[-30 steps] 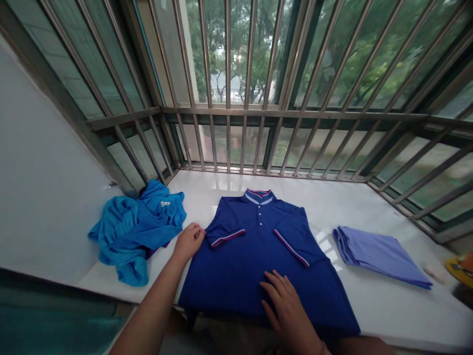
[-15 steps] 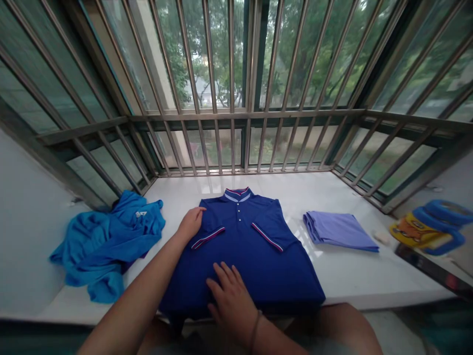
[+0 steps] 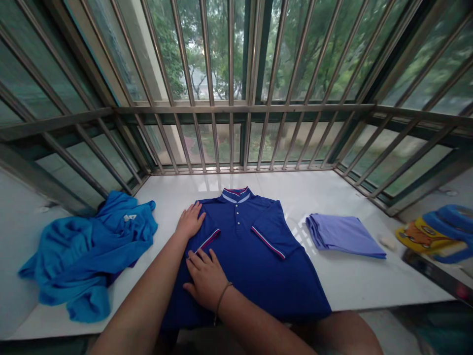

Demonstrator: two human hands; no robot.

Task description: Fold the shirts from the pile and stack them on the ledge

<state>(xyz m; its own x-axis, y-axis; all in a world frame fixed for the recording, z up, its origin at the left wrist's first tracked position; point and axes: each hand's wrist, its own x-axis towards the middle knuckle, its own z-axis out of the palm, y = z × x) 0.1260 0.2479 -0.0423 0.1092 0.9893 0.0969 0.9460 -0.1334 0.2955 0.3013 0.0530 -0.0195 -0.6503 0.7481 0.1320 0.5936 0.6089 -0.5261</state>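
Note:
A dark blue polo shirt [image 3: 251, 276] lies flat, front side up, its collar pointing toward the window. Both short sleeves are laid inward over its front, showing red and white striped cuffs. My left hand [image 3: 190, 220] rests open on the shirt's left shoulder edge, fingers spread. Lower down, my right hand [image 3: 207, 278], a thin bracelet on its wrist, lies open on the body just below the left sleeve's cuff. Neither hand grips the cloth. The shirt's hem reaches the ledge's near edge, partly hidden by my forearms.
The shirt lies on a white ledge [image 3: 354, 276]. A crumpled bright blue garment [image 3: 84, 251] is at left, a folded lavender cloth [image 3: 343, 234] at right. Beyond that stand a yellow and blue container [image 3: 436, 231] and a dark box [image 3: 436, 276]. Metal bars [image 3: 244, 109] close off the window.
My right hand has moved left and up across the shirt to the left cuff. My left hand has flattened over the shoulder edge. The view has shifted slightly.

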